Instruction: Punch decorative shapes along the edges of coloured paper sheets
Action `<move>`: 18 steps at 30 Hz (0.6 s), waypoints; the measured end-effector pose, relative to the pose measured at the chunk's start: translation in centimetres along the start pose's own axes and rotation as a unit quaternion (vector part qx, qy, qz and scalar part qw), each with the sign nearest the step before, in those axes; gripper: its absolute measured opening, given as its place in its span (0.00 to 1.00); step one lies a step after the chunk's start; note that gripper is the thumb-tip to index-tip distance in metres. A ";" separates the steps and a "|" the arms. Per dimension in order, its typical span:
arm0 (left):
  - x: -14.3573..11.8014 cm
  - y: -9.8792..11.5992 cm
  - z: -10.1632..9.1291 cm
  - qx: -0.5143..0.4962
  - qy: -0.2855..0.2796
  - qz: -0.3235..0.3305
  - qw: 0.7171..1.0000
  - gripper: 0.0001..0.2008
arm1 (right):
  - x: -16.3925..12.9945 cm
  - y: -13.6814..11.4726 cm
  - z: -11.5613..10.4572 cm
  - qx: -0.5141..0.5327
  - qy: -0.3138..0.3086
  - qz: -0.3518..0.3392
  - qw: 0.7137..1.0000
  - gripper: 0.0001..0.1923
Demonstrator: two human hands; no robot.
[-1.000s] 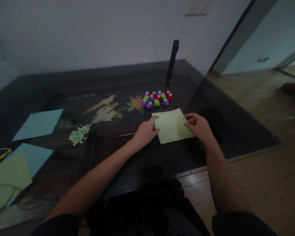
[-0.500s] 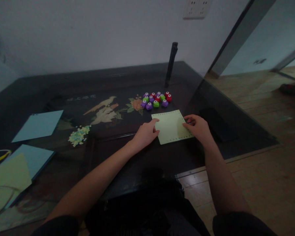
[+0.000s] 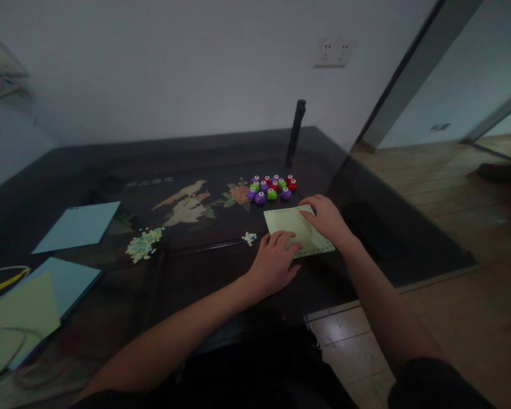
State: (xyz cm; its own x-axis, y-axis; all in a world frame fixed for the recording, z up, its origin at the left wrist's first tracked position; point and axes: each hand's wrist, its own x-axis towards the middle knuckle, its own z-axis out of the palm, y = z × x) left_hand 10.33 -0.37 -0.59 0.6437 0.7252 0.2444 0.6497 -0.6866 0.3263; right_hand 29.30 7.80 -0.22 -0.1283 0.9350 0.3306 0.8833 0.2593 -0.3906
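Observation:
A pale green sheet of paper with small holes punched along its edges lies on the dark table in front of me. My left hand rests over its lower left part, fingers spread and partly covering it. My right hand has its thumb and fingers closed at the upper right corner of the sheet. Just left of the paper sits a small heap of tiny paper bits. Behind the sheet stands a cluster of small purple, red and green pieces, each with an eye-like white top.
To the left lie a larger pile of paper bits, a blue sheet, and a stack of blue and green paper. A yellow pen-like item is at the far left. A black post rises behind the cluster.
My left hand has moved from the sheet's left edge toward its lower edge, uncovering the small heap. My right hand has shifted up to the upper right corner. The view has tilted up.

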 end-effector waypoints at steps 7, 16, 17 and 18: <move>-2.8 -1.9 -2.1 -0.023 0.043 0.066 0.997 0.09 | -0.4 -2.9 -0.1 0.064 0.055 -0.054 0.995 0.07; -10.1 -4.9 -3.6 0.051 0.011 0.170 0.984 0.09 | -6.6 -9.7 3.3 0.055 -0.049 -0.424 0.903 0.19; -10.4 -5.0 -3.5 0.053 0.008 0.182 0.982 0.08 | -7.1 -10.1 3.8 0.059 -0.055 -0.451 0.889 0.21; -10.6 -5.0 -3.4 0.050 0.006 0.188 0.981 0.08 | -7.4 -10.4 4.2 0.066 -0.060 -0.468 0.879 0.23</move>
State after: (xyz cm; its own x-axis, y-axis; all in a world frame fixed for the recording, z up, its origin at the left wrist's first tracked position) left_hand -1.18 -4.45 -1.71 0.8412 0.4191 0.3418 0.4032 -0.9072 0.1200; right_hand 19.13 -0.84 -2.23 -0.8243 0.3145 0.4707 0.3069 0.9470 -0.0952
